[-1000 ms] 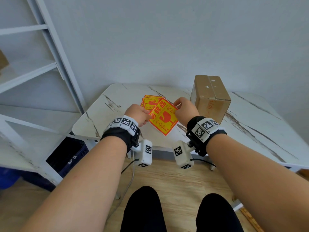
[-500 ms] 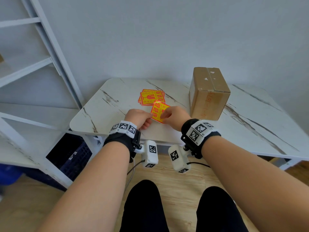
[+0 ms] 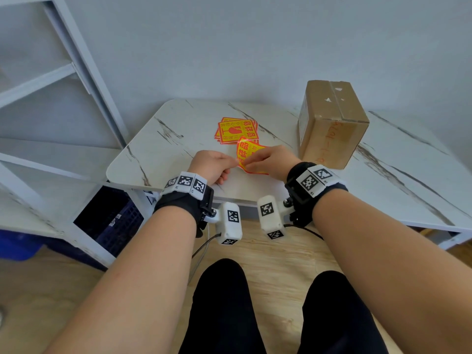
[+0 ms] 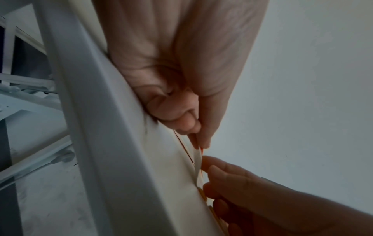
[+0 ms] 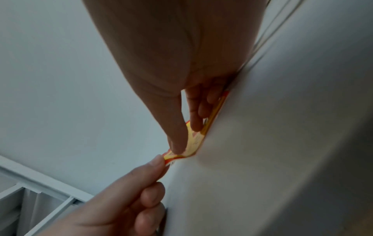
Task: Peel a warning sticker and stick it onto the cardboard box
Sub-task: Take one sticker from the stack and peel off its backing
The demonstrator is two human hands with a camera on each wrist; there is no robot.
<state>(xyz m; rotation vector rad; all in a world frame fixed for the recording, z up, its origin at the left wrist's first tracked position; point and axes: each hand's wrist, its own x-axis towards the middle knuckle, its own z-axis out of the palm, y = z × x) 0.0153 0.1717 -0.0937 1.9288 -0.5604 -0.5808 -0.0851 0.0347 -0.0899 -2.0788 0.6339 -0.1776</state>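
A yellow and red warning sticker (image 3: pixel 246 152) curls up off the marble table (image 3: pixel 163 154) near its front edge. My left hand (image 3: pixel 213 166) pinches its near corner (image 5: pixel 168 157) between thumb and forefinger. My right hand (image 3: pixel 270 160) pinches the same sheet (image 5: pixel 191 140) just to the right, thumb on top. In the left wrist view a white strip of the sticker sheet (image 4: pixel 197 157) runs between the two hands. The brown cardboard box (image 3: pixel 329 126) stands upright on the table to the right of my right hand, apart from it.
A small pile of the same stickers (image 3: pixel 236 130) lies flat behind the hands. A white shelf frame (image 3: pixel 84 72) stands at the left, with a dark blue crate (image 3: pixel 109 221) under it. A wall runs behind the table. My knees are below the table's front edge.
Both hands came down with the sticker from above the table to its surface. The sheet, flat a second ago, now curls up between the hands, which have closed in on one corner.
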